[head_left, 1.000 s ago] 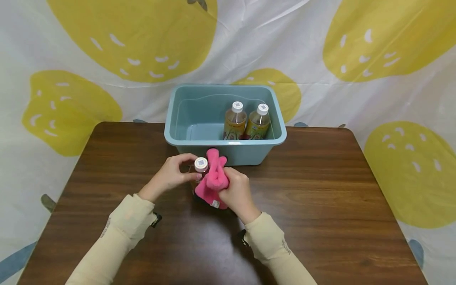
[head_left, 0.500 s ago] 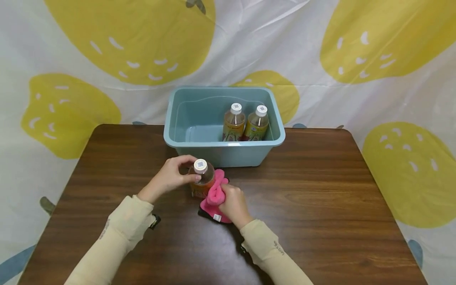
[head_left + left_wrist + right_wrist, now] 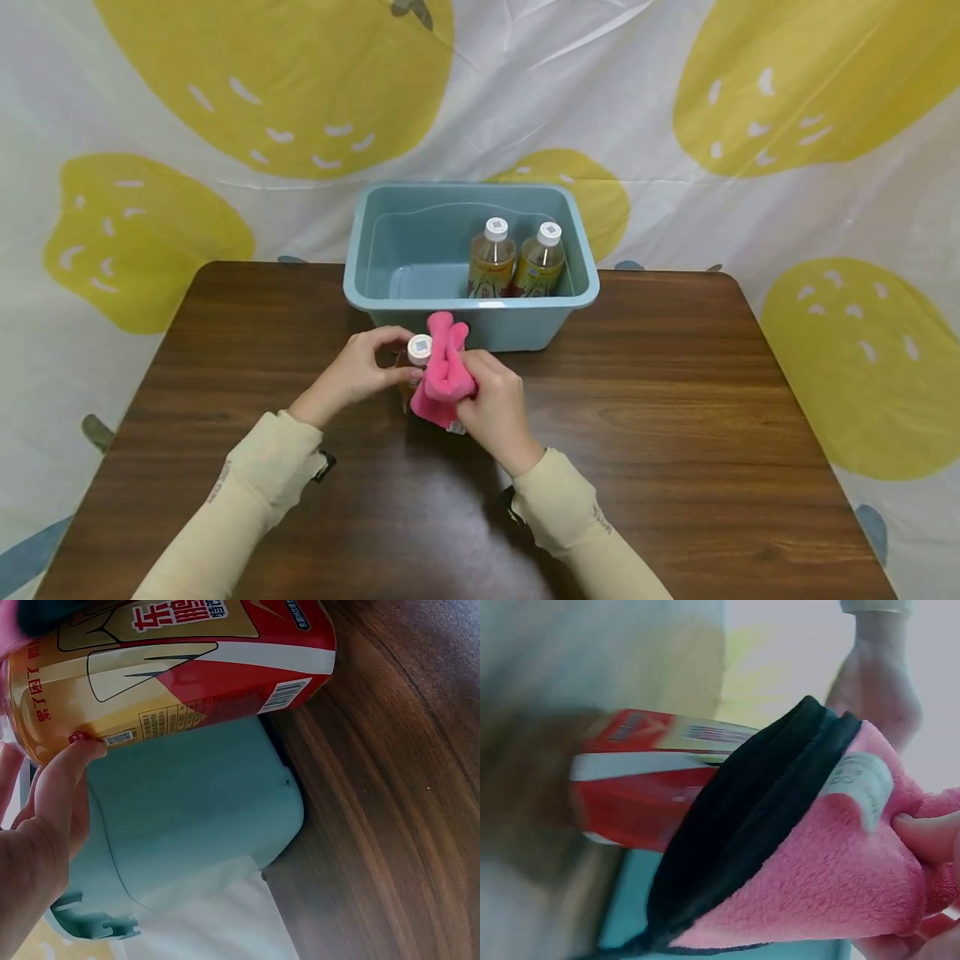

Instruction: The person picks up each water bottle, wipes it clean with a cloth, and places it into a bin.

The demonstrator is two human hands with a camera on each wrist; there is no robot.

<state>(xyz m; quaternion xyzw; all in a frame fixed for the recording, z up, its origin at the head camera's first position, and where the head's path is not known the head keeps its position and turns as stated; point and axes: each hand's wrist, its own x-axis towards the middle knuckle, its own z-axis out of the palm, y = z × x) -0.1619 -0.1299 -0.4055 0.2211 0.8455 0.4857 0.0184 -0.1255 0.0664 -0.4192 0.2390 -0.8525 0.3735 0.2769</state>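
In front of the bin, a drink bottle (image 3: pixel 420 348) with a white cap stands on the table. My left hand (image 3: pixel 352 372) pinches it around the shoulder between thumb and fingers. The left wrist view shows the red and gold label on the bottle (image 3: pixel 202 667). My right hand (image 3: pixel 495 412) grips a bunched pink cloth (image 3: pixel 447 379), which lies against the bottle's right side and hides most of it in the head view. In the right wrist view, the cloth (image 3: pixel 810 877) shows a black edge and a white tag, overlapping the bottle's label.
Just behind the hands is a blue-green plastic bin (image 3: pixel 517 325). Two similar bottles, one (image 3: pixel 491 265) beside the other (image 3: pixel 539 267), stand upright in its right half. The brown wooden table (image 3: pixel 675 400) ends at a lemon-print curtain (image 3: pixel 300 83).
My right hand drew the cloth down toward the near side, uncovering the bottle's label, then moved it back up against the bottle. The left hand and bottle have barely moved.
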